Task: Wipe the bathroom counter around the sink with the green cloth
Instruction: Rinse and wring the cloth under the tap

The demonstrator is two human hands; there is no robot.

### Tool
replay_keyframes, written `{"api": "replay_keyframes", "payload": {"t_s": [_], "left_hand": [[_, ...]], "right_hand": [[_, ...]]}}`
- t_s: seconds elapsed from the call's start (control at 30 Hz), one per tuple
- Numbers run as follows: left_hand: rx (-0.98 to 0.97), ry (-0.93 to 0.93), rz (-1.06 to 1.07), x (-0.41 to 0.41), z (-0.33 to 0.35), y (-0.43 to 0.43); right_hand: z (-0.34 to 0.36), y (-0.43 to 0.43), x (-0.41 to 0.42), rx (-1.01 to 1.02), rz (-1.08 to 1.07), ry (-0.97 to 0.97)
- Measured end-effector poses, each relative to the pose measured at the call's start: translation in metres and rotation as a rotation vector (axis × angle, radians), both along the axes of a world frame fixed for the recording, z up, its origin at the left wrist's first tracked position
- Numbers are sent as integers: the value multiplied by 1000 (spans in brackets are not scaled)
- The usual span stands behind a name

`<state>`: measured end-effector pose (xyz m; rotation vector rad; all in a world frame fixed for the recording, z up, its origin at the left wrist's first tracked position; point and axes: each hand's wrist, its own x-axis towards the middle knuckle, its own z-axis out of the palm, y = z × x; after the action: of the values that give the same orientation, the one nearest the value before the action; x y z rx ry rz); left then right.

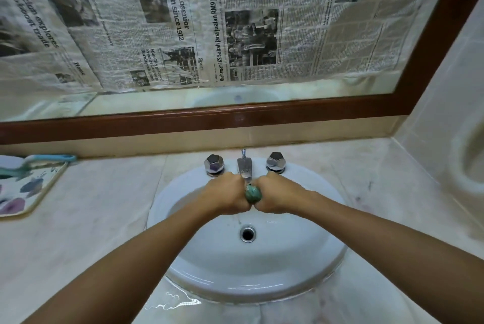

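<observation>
Fists closed, our left hand (225, 196) and right hand (278, 197) gripped the ends of the twisted green cloth (253, 194) over the far half of the white ceramic sink (209, 258); we judged it soft, wet, light.

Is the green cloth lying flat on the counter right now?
No, the left hand and the right hand grip the green cloth, bunched tight, over the sink below the faucet.

The pale counter (99, 205) holds a white sink (262, 295) and patterned tray (28, 187).
</observation>
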<state>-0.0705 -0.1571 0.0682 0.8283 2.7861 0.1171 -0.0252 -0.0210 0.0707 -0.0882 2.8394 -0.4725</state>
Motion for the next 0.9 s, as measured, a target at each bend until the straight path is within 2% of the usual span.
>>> {"api": "replay_keyframes", "payload": {"t_s": [0.13, 0.23, 0.33, 0.47, 0.53, 0.63, 0.67, 0.7, 0.77, 0.83, 0.9], "left_hand": [[210, -246, 86, 1, -10, 2], [377, -392, 184, 5, -12, 1], [457, -535, 280, 11, -16, -1], [437, -589, 275, 8, -21, -2], [369, -540, 244, 4, -19, -3], [249, -474, 157, 0, -15, -8], [207, -438, 132, 1, -14, -11], [145, -325, 93, 3, -13, -14], [27, 140, -57, 7, -17, -21], [109, 608, -256, 15, -21, -25], [192, 852, -419, 23, -24, -23]], "right_hand": [[-5, 4, 0, 206, 147, 193], [-19, 5, 2, 228, 199, 306], [-31, 3, 3, 271, 229, 349], [-42, 3, -1, 237, 234, 432], [-43, 2, 1, 180, 158, 471], [-39, 2, 11, 146, -5, 425], [-36, 1, 14, 103, -54, 369], [-33, 1, 16, 28, -100, 283], [-27, 0, 18, -226, -195, 85], [-18, 4, 17, -565, -333, -144], [-3, 12, 18, -811, -391, -425]]}}
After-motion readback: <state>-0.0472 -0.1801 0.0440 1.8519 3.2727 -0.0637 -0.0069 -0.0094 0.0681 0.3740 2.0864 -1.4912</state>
